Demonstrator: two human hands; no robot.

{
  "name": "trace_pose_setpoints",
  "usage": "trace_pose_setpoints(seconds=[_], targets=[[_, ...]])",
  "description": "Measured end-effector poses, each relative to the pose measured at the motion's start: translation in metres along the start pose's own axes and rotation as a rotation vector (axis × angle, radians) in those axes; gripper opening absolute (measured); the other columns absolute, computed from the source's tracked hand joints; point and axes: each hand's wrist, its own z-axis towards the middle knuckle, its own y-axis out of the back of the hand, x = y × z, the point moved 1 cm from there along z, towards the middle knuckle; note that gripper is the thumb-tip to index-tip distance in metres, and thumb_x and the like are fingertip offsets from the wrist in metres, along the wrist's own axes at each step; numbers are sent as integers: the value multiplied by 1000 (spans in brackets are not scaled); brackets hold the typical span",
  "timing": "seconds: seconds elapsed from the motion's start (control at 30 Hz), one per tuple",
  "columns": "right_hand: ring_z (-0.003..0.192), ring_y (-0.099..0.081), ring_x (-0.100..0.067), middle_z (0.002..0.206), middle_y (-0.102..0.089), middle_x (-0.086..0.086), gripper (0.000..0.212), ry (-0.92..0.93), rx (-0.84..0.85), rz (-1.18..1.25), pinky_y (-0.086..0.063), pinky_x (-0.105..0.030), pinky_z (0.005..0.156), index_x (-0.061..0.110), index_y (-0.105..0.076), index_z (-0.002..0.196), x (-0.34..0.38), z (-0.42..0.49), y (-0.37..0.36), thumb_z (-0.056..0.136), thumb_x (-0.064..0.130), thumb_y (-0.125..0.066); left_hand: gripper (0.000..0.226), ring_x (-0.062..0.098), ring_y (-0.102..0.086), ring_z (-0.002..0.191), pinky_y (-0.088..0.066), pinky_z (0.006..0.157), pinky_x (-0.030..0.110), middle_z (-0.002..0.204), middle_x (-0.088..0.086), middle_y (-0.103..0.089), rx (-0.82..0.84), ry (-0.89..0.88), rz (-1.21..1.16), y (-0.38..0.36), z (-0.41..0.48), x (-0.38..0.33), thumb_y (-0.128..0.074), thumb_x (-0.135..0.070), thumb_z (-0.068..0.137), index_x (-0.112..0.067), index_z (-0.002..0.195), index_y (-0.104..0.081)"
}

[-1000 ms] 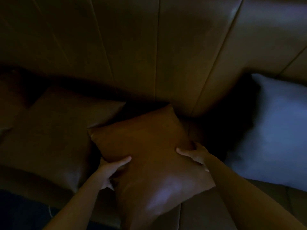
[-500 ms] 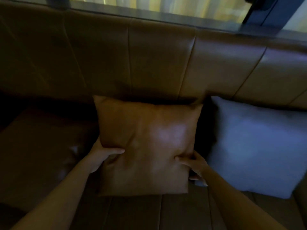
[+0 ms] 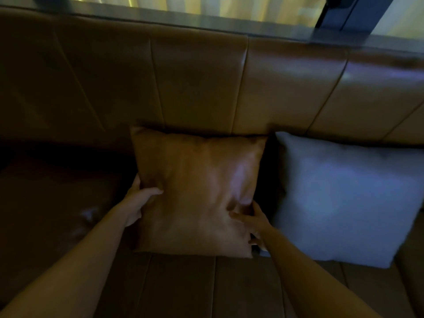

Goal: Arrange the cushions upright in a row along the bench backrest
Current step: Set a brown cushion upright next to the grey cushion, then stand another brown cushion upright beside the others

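Observation:
A brown leather cushion stands upright against the padded brown backrest in the middle of the view. My left hand grips its left edge, thumb on the front face. Down at its lower right edge, my right hand pinches the leather. Just to the right, a pale grey cushion leans upright against the backrest, a narrow dark gap separating the two. A darker brown cushion lies in shadow to the left, its pose hard to make out.
The brown leather seat runs along the bottom. A grey ledge tops the backrest, with lit pale curtains behind it and a dark frame post at the upper right.
The brown cushion went from tilted with a corner up to square and upright against the backrest. My view rose, revealing the ledge and curtains. Both hands kept their hold.

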Motion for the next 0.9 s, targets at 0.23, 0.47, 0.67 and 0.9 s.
trace_pose_setpoints(seconds=[0.23, 0.47, 0.67, 0.9], targets=[[136, -39, -36, 150, -41, -13, 89, -13, -45, -103, -35, -46, 107, 19, -20, 154, 14, -20, -4, 82, 12, -73, 94, 30, -27, 144, -25, 115, 49, 161, 1, -18, -22, 30, 143, 9, -26, -7, -69, -19, 85, -38, 153, -7], [108, -57, -29, 135, -56, -9, 63, -5, -151, -168, -51, -42, 88, 20, -47, 138, 34, -46, -23, 80, 13, -71, 77, 30, -27, 144, -27, 113, 44, 160, 6, -22, -35, 91, 296, 49, -55, -9, -64, -23, 89, -24, 153, -22], [68, -48, -19, 90, -55, -5, 54, 12, -83, -222, -43, -30, 65, 9, -41, 143, 45, -72, -77, 92, 10, -57, 58, 32, -52, 126, -41, 105, 39, 141, 16, -51, -148, 107, 334, 111, -68, -4, -64, -18, 89, -8, 143, -44], [83, -54, -24, 104, -59, -14, 52, -58, 2, -259, -52, -41, 84, 2, -40, 142, 22, -110, -193, 95, 18, -55, 63, 33, -51, 127, -42, 92, 28, 141, 17, -49, -171, 68, 319, 198, -74, 11, -62, -11, 90, -4, 146, -35]])
